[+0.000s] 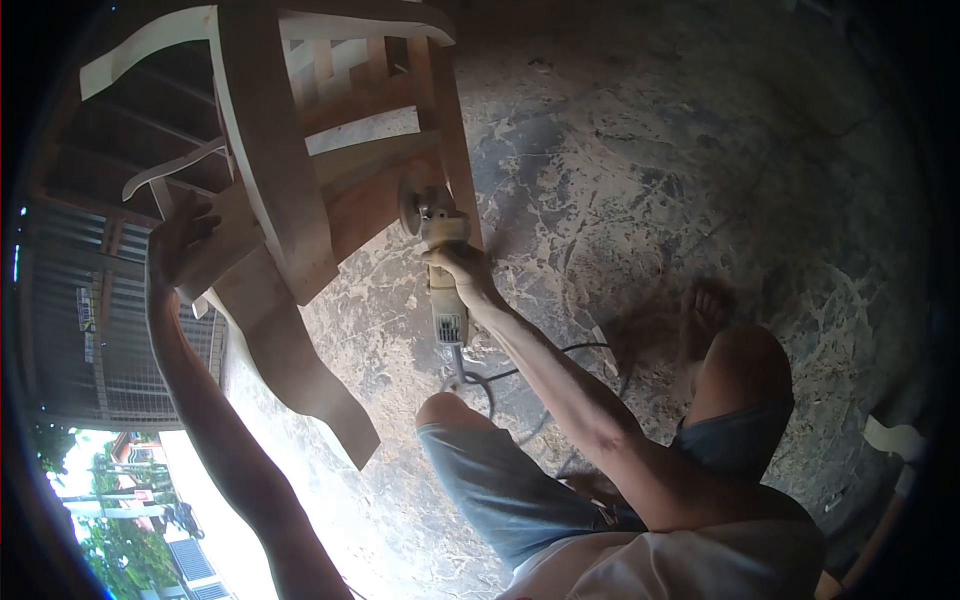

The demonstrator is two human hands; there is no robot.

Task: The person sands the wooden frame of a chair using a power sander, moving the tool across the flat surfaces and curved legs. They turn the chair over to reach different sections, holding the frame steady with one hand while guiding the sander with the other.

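A wooden chair frame [285,170] with curved legs and slats fills the upper left, tilted over the floor. My left hand [180,240] rests on a wooden part at its left side, fingers apart. My right hand [460,268] is wrapped round the body of an angle grinder [447,310]. The grinder's disc [411,206] is at the chair's inner edge beside a rail; whether it touches the wood is hard to tell. A dark cord runs from the grinder's lower end.
The dusty concrete floor [600,210] has pale patches. The cord [500,374] loops on it between my knees. A corrugated metal wall [140,340] stands at the left, above a bright outdoor opening. A pale curved piece [893,438] is at the far right.
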